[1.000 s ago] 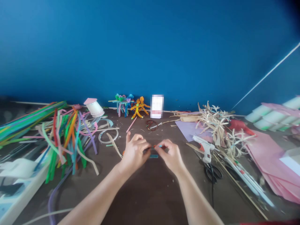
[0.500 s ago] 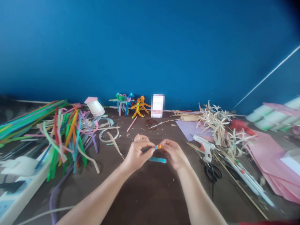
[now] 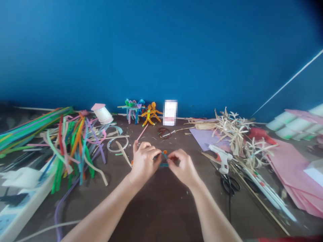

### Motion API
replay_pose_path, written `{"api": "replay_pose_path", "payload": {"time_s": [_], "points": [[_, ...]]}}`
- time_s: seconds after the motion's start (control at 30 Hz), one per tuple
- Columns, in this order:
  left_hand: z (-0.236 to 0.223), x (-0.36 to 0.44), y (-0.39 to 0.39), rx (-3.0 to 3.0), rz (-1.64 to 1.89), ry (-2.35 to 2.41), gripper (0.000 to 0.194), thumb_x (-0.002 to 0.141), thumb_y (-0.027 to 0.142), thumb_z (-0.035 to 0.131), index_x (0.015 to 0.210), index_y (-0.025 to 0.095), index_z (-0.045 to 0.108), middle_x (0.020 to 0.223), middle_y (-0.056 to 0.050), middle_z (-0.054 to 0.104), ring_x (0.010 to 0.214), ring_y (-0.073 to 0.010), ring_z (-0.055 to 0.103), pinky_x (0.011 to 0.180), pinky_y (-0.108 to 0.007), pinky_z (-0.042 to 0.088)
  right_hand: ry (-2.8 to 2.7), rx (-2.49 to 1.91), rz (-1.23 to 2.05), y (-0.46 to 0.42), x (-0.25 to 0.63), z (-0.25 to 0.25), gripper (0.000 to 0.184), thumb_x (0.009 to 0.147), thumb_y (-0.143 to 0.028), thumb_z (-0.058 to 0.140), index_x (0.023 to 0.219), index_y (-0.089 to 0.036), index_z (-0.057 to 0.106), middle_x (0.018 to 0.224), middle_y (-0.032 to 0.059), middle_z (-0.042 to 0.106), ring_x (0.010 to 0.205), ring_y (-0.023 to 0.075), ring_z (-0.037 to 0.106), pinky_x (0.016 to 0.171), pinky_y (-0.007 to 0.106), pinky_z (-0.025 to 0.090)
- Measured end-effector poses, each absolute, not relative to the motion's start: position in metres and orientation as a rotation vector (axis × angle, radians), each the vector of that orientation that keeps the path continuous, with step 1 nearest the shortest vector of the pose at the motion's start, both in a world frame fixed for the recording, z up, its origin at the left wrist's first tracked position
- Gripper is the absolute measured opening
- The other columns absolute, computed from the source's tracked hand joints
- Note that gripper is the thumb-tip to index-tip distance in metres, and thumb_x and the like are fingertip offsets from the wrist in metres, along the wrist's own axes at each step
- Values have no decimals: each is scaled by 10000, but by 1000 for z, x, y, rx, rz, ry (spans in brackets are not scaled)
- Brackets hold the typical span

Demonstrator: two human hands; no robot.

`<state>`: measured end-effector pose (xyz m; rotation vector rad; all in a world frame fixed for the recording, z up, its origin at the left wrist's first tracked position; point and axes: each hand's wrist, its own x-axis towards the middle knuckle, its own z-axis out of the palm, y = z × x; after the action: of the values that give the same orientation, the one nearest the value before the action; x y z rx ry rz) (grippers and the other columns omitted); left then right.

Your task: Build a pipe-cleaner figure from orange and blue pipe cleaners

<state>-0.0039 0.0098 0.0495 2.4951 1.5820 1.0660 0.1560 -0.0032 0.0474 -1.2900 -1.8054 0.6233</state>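
Observation:
Between my hands is a small orange-and-blue pipe cleaner piece (image 3: pixel 165 152). My left hand (image 3: pixel 144 160) pinches it from the left, thumb against forefinger. From the other side my right hand (image 3: pixel 183 168) is closed on it with thumb and forefinger. A strip of blue pipe cleaner (image 3: pixel 164 165) shows just below the fingertips, partly hidden by them; I cannot tell if it is joined to the piece. A bit of orange peeks out beside the left palm.
Pipe cleaner figures (image 3: pixel 151 113) stand by the blue wall. Loose pipe cleaners (image 3: pixel 75 148) and a power strip (image 3: pixel 27 211) lie left. On the right are a glue gun (image 3: pixel 222 157), scissors (image 3: pixel 233 185), dried husk flowers (image 3: pixel 233 129) and pink sheets (image 3: pixel 287 171).
My left hand has turned, its fingers now curled over more. The orange end, sideways before, now points up, and the blue strip below has become more covered.

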Motion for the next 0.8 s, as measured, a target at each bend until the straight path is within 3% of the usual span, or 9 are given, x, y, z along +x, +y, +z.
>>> {"api": "replay_pose_path", "payload": {"time_s": [0.23,0.47,0.6,0.8], "points": [[55,-5,9,2646,935,1277,158,739,171,508,690,237,643,586,5,594,815,-197,473,972,-537,23,-1736,-1273,611,-1,160,50,136,766,-217,510,651,-187,578,650,8,555,657,149,507,654,260,378],[61,-3,3,2482,1008,1107,147,772,197,504,742,231,644,663,17,627,843,-162,484,1000,-494,45,-1335,-1224,1351,6,165,44,201,725,-304,545,583,-164,519,512,-45,464,502,95,402,522,219,298],[55,1,3,2302,1121,1200,128,752,182,515,752,207,641,670,8,614,797,-153,506,992,-475,124,-1269,-1171,1429,7,165,43,199,717,-285,543,563,-164,504,495,-61,412,494,83,352,509,212,258],[53,4,6,2043,1035,1254,127,741,224,530,754,187,651,675,-17,610,744,-162,524,869,-378,331,-1361,-1204,1196,7,163,41,193,741,-287,531,591,-168,503,526,-54,432,524,89,380,526,208,289]]}}
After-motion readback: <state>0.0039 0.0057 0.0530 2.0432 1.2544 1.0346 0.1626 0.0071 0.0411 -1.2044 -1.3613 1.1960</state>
